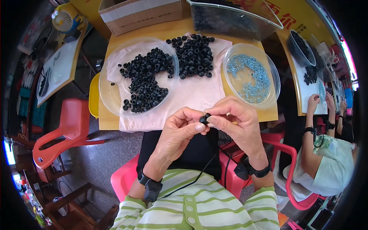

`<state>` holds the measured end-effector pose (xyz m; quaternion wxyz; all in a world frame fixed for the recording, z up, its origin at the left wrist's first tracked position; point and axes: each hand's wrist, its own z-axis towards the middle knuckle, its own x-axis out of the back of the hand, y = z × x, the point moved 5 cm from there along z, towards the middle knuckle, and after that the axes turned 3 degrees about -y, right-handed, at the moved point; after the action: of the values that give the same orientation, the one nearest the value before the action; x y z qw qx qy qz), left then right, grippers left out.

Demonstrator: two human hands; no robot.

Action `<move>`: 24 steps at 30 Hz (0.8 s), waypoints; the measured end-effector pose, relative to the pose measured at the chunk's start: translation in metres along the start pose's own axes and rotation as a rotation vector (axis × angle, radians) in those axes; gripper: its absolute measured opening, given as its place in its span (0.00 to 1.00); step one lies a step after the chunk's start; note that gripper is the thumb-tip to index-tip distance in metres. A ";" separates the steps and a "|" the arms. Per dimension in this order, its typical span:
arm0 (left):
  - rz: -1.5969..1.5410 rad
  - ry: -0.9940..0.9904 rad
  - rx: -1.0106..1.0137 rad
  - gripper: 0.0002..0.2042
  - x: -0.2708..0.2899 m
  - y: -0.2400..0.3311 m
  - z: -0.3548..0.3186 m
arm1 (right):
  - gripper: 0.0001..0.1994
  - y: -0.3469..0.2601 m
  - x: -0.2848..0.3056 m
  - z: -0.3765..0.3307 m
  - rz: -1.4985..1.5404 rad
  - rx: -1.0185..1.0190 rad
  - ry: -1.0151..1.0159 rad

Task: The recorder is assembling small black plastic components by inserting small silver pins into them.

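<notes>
Above my lap, in front of the table's near edge, both hands meet at a small black plastic piece (203,119). My left hand (179,128) pinches it between thumb and fingers. From the other side my right hand (238,122) grips its upper end with thumb and fingertips. The piece is partly covered, so whether it is one part or two joined cannot be made out. Beyond my hands, a round clear tray (108,96) carries a heap of small black round parts (147,86). To the right, another clear tray (232,86) holds tiny bluish metallic pieces (255,82), possibly springs.
A pink cloth (195,94) covers much of the wooden table, with more black parts (196,55) piled on it. At the back stand a cardboard box (142,17) and a clear bin (234,21). An orange chair (73,119) is at left; a person (326,161) works at right.
</notes>
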<state>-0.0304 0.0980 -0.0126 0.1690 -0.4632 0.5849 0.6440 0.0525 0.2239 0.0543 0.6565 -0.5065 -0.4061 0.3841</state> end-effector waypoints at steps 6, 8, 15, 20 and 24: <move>0.004 0.006 0.024 0.07 -0.003 0.001 -0.003 | 0.05 -0.006 -0.001 -0.003 -0.116 0.043 -0.006; -0.006 0.006 0.034 0.07 -0.002 0.001 -0.003 | 0.05 -0.013 -0.002 -0.003 -0.212 0.067 -0.009; -0.121 0.007 0.138 0.05 0.000 -0.004 -0.005 | 0.15 -0.030 -0.011 -0.008 -0.607 0.329 0.042; -0.232 -0.023 0.180 0.05 -0.003 -0.007 -0.005 | 0.18 -0.026 -0.016 -0.008 -0.710 0.420 0.061; -0.253 -0.032 0.189 0.05 -0.001 -0.008 -0.004 | 0.18 -0.022 -0.017 -0.006 -0.664 0.424 0.081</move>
<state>-0.0226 0.0961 -0.0161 0.3009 -0.5049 0.5772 0.5669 0.0537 0.2018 0.0726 0.8505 -0.2155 -0.4333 0.2062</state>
